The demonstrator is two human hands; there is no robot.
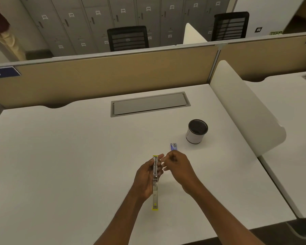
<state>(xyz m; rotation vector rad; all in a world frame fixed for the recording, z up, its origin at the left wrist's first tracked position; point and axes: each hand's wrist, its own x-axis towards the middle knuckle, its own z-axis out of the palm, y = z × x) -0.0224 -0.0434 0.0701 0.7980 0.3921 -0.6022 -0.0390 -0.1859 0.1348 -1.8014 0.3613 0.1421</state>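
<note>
A metal stapler with yellow ends is swung fully open into one long strip, held above the white desk. My left hand grips it around the upper half, fingers curled behind it. My right hand hovers just to the right of the stapler's top, fingers curled with thumb and forefinger close together; whether they pinch anything is too small to tell. A small blue staple box lies open on the desk just beyond my right hand.
A white cup with a dark inside stands to the right of the box. A grey cable-tray lid is set into the desk's far side. A beige partition closes the back; a white divider bounds the right.
</note>
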